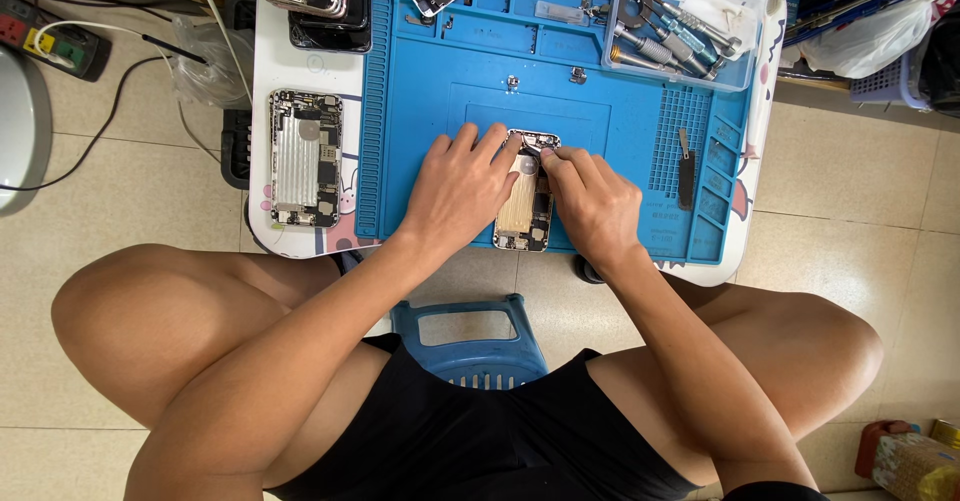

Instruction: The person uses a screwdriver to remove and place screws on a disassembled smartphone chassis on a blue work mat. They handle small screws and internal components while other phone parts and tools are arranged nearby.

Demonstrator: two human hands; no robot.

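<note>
Two hands meet over an opened phone (522, 211) lying on the blue mat (420, 111). Left hand (455, 193) presses flat to steady it; right hand (592, 204) pinches something small at its top edge.

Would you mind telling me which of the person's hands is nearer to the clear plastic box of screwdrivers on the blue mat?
The right hand. It rests on the opened phone, below and slightly left of the clear plastic box. The left hand lies farther left, across the phone.
</note>
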